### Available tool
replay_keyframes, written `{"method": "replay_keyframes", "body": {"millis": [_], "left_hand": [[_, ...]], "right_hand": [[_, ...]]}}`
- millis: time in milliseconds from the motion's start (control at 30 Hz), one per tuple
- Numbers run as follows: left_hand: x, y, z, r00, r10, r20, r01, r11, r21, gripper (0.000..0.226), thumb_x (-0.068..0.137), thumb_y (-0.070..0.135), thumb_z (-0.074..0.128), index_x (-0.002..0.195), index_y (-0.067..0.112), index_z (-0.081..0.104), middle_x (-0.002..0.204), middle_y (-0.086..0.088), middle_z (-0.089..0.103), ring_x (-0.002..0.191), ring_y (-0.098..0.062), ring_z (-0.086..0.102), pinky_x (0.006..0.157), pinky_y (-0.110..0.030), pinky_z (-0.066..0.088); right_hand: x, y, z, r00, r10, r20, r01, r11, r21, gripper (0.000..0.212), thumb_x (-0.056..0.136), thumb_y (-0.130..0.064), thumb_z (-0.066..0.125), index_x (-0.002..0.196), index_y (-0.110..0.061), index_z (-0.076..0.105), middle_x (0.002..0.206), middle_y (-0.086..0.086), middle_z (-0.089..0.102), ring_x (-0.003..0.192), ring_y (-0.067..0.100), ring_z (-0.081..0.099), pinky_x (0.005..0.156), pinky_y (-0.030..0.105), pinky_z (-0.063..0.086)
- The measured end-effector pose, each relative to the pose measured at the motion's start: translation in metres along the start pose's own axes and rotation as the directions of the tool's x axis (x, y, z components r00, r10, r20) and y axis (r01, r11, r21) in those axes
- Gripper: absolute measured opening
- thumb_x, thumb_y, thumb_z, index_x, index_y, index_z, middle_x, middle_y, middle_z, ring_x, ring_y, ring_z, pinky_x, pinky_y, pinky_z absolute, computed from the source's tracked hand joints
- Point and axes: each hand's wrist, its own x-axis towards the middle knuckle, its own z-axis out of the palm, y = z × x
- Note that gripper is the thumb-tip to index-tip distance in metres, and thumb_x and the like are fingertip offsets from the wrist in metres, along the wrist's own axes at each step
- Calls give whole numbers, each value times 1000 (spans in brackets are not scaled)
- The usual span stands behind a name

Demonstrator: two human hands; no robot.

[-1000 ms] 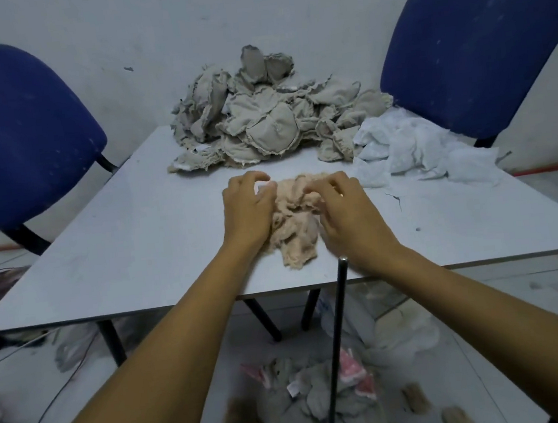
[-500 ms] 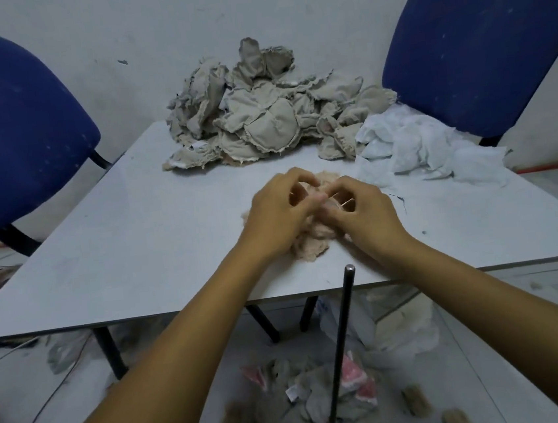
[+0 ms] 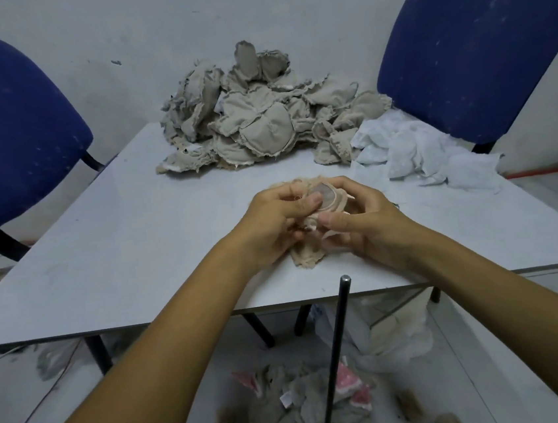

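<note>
A small peach-coloured fabric piece (image 3: 308, 258) lies bunched at the middle of the white table (image 3: 130, 247), near its front edge. My left hand (image 3: 273, 222) and my right hand (image 3: 361, 223) meet over it, fingers curled. Both pinch its upper part, where a round greyish patch (image 3: 325, 196) shows between my thumbs. The lower end of the fabric rests on the table below my hands; my palms hide much of it.
A heap of beige fabric pieces (image 3: 254, 124) sits at the table's far side, with a pile of white fabric (image 3: 419, 151) to its right. Blue chairs stand at the left (image 3: 10, 129) and right (image 3: 480, 42). A black rod (image 3: 337, 353) stands before the table, over scraps (image 3: 302, 412) on the floor.
My hands have closed together on the peach fabric and raised its upper part, turning it so the greyish round patch faces up. The piles have not moved.
</note>
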Motion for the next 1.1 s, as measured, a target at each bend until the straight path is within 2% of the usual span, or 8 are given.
{"method": "replay_keyframes", "body": {"millis": [267, 367, 467, 600, 733, 833, 967, 1100], "left_hand": [[-7, 5, -6, 982, -98, 162, 113, 990, -89, 21, 83, 26, 68, 97, 12, 62, 64, 4, 54, 47, -3, 38, 40, -14, 27], [-9, 6, -5, 982, -117, 148, 129, 989, -74, 24, 82, 31, 69, 97, 14, 63, 72, 1, 54, 54, -6, 40, 40, -15, 26], [-13, 8, -3, 975, -128, 182, 147, 985, -93, 35, 85, 35, 66, 109, 10, 61, 88, -10, 60, 68, -16, 51, 38, -13, 32], [-18, 12, -1, 975, -131, 177, 140, 989, -41, 44, 86, 37, 62, 116, 6, 61, 91, -17, 68, 69, -20, 61, 38, -14, 32], [-20, 12, -2, 984, -125, 127, 145, 976, -165, 42, 84, 33, 61, 115, 6, 59, 94, -13, 58, 76, -19, 47, 46, -18, 30], [-22, 12, -8, 984, -71, 163, 105, 972, -209, 20, 83, 13, 57, 100, 6, 64, 89, -9, 63, 75, -17, 60, 54, -20, 46], [-28, 10, -8, 993, 22, 118, -25, 999, 24, 16, 89, -6, 60, 95, 9, 64, 81, -8, 72, 75, -20, 71, 65, -24, 57], [-29, 1, -2, 964, 264, -39, -224, 880, 419, 10, 85, 1, 73, 87, 8, 66, 76, -8, 66, 68, -17, 64, 58, -24, 54]], "right_hand": [[-1, -3, 10, 995, 64, 81, -73, 992, 104, 67, 65, -36, 90, 119, -13, 58, 90, 6, 57, 71, 15, 52, 69, 29, 48], [2, 2, 19, 994, 71, 82, -87, 973, 214, 71, 63, -43, 90, 115, -10, 55, 86, 16, 39, 72, 29, 41, 74, 35, 42], [3, 2, 24, 991, 87, 97, -118, 920, 373, 67, 59, -48, 91, 105, -14, 54, 69, 0, 42, 58, 12, 43, 60, 26, 46], [-1, 1, 20, 987, 102, 128, -148, 885, 441, 55, 63, -41, 91, 98, -13, 58, 66, -2, 49, 61, 12, 53, 63, 29, 53], [-3, 1, 19, 994, 107, -35, -90, 942, 322, 34, 73, -28, 83, 100, -13, 68, 68, -3, 58, 65, 9, 61, 60, 24, 53], [-4, 1, 18, 975, 91, -204, -57, 984, 167, 9, 76, -26, 76, 81, -20, 71, 71, 0, 62, 68, 10, 63, 56, 21, 51], [-4, 3, 17, 933, -44, -358, 14, 996, -86, 19, 76, -25, 79, 64, -24, 63, 81, 1, 68, 81, 16, 62, 77, 30, 48], [-6, 9, 22, 862, -253, -440, 114, 941, -319, 26, 86, -15, 76, 66, -18, 58, 67, -2, 65, 69, 13, 63, 64, 25, 50]]}}
